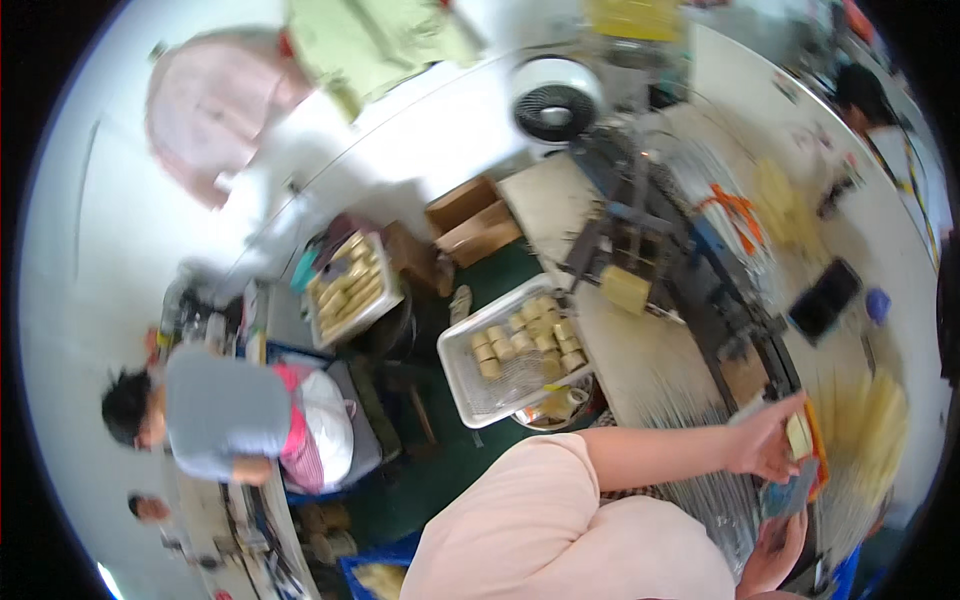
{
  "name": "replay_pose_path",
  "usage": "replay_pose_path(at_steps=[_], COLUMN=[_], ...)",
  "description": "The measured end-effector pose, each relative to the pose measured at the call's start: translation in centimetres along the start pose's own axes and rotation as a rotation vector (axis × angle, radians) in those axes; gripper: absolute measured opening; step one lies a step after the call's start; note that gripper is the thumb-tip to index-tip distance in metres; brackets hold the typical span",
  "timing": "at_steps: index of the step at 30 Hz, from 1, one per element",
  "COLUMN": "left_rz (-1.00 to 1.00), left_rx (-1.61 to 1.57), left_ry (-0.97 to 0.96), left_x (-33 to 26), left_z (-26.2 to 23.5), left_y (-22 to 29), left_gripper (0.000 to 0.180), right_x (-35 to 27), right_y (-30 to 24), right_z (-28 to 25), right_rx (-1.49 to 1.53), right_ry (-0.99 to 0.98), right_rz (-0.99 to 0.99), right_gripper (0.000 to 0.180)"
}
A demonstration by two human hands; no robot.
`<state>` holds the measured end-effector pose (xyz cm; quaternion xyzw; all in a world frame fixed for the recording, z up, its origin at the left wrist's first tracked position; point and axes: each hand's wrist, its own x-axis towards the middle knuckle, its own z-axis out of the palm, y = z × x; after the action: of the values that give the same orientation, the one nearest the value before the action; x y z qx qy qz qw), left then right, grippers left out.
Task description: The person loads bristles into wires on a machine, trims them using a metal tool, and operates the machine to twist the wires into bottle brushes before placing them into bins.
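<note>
Fingers (786, 412) of your left hand (758, 447) curl at a pale yellow block (798, 437) just beside them, hold unconfirmed; its long axis points toward your right hand (777, 556), farther off, grip likewise undeterminable.

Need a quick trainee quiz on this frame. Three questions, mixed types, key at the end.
1. True or false: the white tray nearer the left hand is empty.
2. Multiple choice: what colour is the small round object beside the black phone?
A) Orange
B) Green
C) Purple
3. Fill in: compared with the right hand, the left hand appears ____ (higher/lower) in the picture.

Key:
1. False; it holds pale yellow cylindrical pieces.
2. C
3. Higher
</note>
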<state>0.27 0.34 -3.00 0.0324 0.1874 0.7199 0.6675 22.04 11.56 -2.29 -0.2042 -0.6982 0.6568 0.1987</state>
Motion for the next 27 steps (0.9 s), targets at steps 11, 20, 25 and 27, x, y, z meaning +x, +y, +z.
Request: replay_pose_path(at_steps=[11,20,25,27], left_rz=[0.018,0.008,0.007,-0.013], left_rx=[-0.078,-0.121,-0.144,-0.141], left_ry=[0.030,-0.022,-0.003,0.046], left_x=[-2.1,-2.1,-2.2,-2.0], left_z=[1.7,1.1,1.3,1.2], left_y=[2.5,1.7,1.8,1.8], left_gripper=[0.087,0.084,0.082,0.086], right_x=[7.4,8.5,9.9,11.0], right_y=[-9.1,-7.3,-8.3,-8.6], right_z=[5.4,6.4,5.0,4.4], right_rx=[-1.039,-1.305,-1.168,-1.171], right_ry=[-0.020,0.053,-0.019,-0.002], right_rz=[-0.537,-0.620,-0.574,-0.571], right_gripper=[0.032,0.028,0.022,0.021])
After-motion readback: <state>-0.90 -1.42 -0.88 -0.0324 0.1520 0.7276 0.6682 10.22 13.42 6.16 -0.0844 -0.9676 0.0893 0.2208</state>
